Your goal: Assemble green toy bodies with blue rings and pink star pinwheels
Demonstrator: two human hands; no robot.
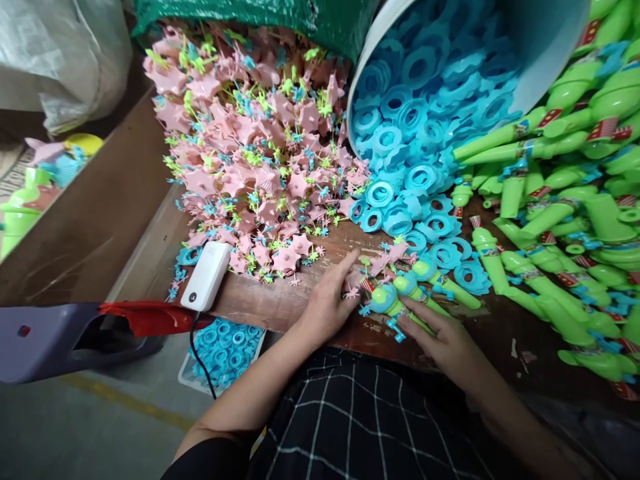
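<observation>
My left hand is at the table's front edge, index finger stretched out and thumb apart, beside a pink star-shaped piece. My right hand has its thumb and finger around the handle of a green plastic toy with a blue ring at its head. This toy lies tilted, its head pointing towards my left hand. Two similar green toys lie close behind it, one partly under my fingertips. More pink stars with small figures lie just beyond these heads.
A pile of pink stars spills from a green sack. Blue rings pour from a tipped white tub. Green toys crowd the right. A cabled white power bank sits left; a bin of rings stands below.
</observation>
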